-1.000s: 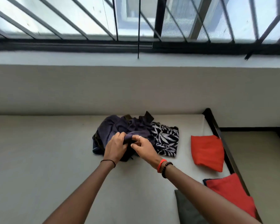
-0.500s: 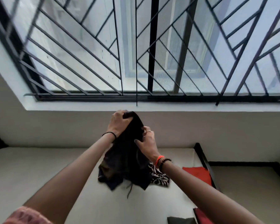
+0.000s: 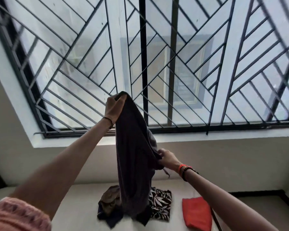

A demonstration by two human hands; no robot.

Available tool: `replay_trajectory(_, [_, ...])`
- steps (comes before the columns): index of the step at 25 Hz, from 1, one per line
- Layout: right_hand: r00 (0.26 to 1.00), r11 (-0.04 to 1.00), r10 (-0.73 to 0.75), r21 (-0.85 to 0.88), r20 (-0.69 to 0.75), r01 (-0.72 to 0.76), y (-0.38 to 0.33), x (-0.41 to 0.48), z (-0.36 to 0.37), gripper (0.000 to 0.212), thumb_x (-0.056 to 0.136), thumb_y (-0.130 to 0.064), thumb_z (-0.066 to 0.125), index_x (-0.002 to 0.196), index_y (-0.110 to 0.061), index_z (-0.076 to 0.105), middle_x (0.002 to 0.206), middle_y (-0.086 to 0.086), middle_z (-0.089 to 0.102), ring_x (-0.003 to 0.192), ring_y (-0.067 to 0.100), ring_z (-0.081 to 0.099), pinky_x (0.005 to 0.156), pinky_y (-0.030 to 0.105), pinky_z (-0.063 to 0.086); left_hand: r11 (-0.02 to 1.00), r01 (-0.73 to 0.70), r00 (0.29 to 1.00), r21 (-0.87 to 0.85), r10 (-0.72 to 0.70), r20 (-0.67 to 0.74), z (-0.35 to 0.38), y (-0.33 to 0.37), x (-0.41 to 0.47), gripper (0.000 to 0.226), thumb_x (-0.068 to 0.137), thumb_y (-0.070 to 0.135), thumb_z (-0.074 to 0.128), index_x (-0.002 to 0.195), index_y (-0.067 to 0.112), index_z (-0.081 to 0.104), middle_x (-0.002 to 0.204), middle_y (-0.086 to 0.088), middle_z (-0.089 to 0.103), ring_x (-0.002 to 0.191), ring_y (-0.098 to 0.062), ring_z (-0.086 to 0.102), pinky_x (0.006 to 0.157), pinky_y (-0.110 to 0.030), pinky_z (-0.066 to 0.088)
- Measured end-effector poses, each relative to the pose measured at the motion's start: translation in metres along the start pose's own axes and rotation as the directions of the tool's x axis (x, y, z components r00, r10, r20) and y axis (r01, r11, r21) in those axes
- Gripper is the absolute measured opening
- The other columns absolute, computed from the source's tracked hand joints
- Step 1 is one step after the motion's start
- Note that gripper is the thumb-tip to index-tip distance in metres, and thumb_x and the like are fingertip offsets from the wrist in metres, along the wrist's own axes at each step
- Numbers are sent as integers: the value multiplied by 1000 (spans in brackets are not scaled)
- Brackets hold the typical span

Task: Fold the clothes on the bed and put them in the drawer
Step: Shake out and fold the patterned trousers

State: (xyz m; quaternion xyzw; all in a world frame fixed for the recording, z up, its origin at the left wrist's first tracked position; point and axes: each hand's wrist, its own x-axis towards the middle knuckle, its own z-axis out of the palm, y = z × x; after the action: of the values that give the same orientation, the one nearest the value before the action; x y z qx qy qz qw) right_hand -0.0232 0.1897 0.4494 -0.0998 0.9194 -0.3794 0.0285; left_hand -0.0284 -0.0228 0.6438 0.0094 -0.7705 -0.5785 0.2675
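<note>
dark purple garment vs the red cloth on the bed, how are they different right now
The dark purple garment is held up, the left hand gripping its top and the right hand pinching its side; the red cloth lies on the bed, untouched. The dark purple garment hangs long and unfolded; the red cloth is a flat, compact block. Both are plain, unpatterned fabric.

Soft matt dark cloth garment; matt metal window grille; smooth bed sheet.

Bed left: open mattress, you pass freely.
Centre: hanging garment and pile block you.
Right: red cloth lies in your way.
Ahead: grille bars you.
</note>
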Motion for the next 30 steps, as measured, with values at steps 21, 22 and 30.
replay_trajectory(21, [970, 978, 136, -126, -202, -163, -101, -15, -191, 30, 89, 0, 43, 61, -11, 45, 64, 3, 44, 60, 13, 42, 49, 18, 32, 975, 215, 969, -51, -206, 136, -52, 46, 29, 21, 77, 20, 40, 72, 10, 58, 72, -9, 57, 63, -24, 53, 51, -25, 46])
replay_trajectory(22, [978, 977, 124, -151, -166, -149, -101, -17, -185, 23, 87, 1, 44, 66, -5, 52, 66, 7, 50, 60, 14, 43, 48, 17, 34, 959, 258, 958, -120, -237, 165, -40, 52, 25, 20, 81, 16, 39, 69, 11, 54, 68, -8, 53, 57, -21, 50, 45, -22, 45])
replay_trajectory(30, [994, 882, -85, 469, 71, 42, -132, -34, -123, 14, 89, -25, 61, 100, -16, 58, 90, -2, 63, 80, 10, 61, 67, 23, 50, 980, 200, 900, -13, -178, 398, 50, 33, -4, 37, 59, 28, 40, 78, 4, 62, 77, -14, 56, 75, -29, 54, 70, -40, 44])
